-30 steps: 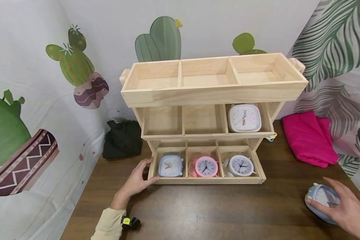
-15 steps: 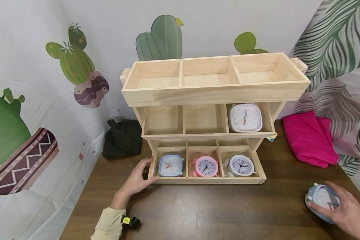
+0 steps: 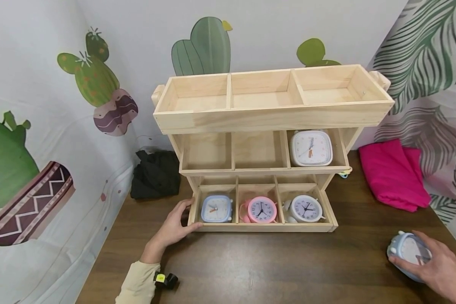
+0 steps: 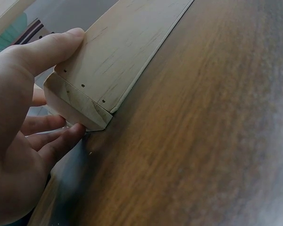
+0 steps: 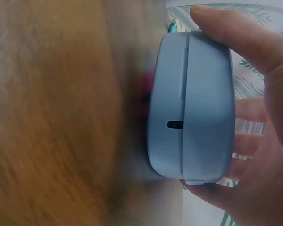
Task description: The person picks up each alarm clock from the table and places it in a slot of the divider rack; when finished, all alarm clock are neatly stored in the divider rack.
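A three-tier wooden rack (image 3: 273, 118) stands on the table. My left hand (image 3: 175, 228) grips the front left corner of its bottom tray; in the left wrist view the thumb lies on the front board (image 4: 108, 52) and the fingertips (image 4: 75, 131) touch the end board. At the far right, my right hand (image 3: 437, 261) holds a blue alarm clock (image 3: 399, 247) between thumb and fingers. The right wrist view shows the clock's smooth blue casing close beside the tabletop. A blue square clock (image 3: 216, 209), a pink clock (image 3: 262, 210) and a white round clock (image 3: 305, 209) occupy the bottom tray's compartments.
A white square clock (image 3: 310, 147) sits in the middle tier's right compartment. Behind the rack's left side lies a black cloth bundle (image 3: 156, 175), and a folded magenta cloth (image 3: 393, 175) lies at the back right. Printed curtains hang behind the table (image 3: 273, 266).
My right hand's thumb and fingers have shifted slightly on the blue alarm clock, which stays at the same spot. The left hand keeps its grip on the rack's corner.
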`<state>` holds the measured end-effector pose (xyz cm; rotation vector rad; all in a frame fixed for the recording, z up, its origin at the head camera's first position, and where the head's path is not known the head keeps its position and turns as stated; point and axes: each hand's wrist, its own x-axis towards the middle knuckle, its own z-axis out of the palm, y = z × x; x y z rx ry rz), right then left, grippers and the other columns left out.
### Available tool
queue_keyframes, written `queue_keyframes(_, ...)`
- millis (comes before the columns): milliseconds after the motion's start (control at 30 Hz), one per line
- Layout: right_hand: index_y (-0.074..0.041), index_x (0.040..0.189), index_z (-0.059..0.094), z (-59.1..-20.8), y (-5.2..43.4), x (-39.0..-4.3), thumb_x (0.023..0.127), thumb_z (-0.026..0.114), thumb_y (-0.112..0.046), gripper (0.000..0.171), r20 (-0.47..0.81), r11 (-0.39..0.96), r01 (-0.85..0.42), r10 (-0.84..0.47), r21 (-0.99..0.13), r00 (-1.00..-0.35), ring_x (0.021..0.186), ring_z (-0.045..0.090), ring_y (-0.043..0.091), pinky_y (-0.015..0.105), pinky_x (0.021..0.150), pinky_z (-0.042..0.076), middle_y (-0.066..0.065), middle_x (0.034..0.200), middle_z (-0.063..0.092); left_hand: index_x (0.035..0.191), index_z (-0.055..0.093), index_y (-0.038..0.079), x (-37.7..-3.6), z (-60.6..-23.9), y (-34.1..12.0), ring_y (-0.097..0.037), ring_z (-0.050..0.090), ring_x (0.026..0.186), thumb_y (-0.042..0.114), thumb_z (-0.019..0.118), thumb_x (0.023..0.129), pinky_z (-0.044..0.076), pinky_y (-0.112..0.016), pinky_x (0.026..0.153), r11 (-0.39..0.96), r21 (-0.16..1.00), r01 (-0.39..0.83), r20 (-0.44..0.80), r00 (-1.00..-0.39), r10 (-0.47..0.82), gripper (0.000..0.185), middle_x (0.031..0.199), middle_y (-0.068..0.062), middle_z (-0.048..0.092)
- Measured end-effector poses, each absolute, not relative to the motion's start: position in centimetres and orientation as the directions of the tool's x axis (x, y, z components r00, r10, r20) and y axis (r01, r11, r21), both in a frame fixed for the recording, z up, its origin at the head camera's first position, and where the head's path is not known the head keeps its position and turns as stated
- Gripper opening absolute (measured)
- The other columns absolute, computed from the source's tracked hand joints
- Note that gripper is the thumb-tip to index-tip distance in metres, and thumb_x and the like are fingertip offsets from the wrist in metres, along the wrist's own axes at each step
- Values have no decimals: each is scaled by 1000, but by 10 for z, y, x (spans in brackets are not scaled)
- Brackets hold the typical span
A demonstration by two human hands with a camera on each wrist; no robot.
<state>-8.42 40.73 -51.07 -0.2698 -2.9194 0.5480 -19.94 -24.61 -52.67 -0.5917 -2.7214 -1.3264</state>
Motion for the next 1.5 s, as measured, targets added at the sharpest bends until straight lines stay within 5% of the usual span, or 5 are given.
queue_keyframes(500,7,137,38,-510,408,-85,68,83,-53,102,46,903,254,287,-346,-957,102,42,55,62,71,40,43,122,38,143,42,6,-200,-526,-245,-28,55,119,33,83,78,54,-43,92,569,745,349,201,-930,307,81,139,-12,49)
queue_keyframes(767,6,133,44,-508,405,-86,63,87,-49,99,129,920,175,232,-351,-964,101,43,51,54,65,38,40,120,45,143,42,6,-200,-526,-245,-28,55,118,34,83,78,54,-42,92,573,741,350,201,-930,308,81,138,-13,49)
queue_keyframes(1167,6,133,46,-500,395,-89,66,87,-45,94,150,920,86,154,-383,-977,102,41,56,66,70,37,41,120,44,143,42,7,-199,-526,-246,-28,55,119,35,83,78,54,-42,92,577,742,341,191,-933,305,82,138,-12,49)
queue_keyframes(1500,0,128,55,-490,372,-95,54,93,-35,91,306,906,-85,51,-415,-951,99,43,52,43,62,33,34,117,52,143,42,6,-200,-527,-246,-28,55,119,36,83,78,54,-43,93,587,736,337,188,-935,302,82,138,-13,49)
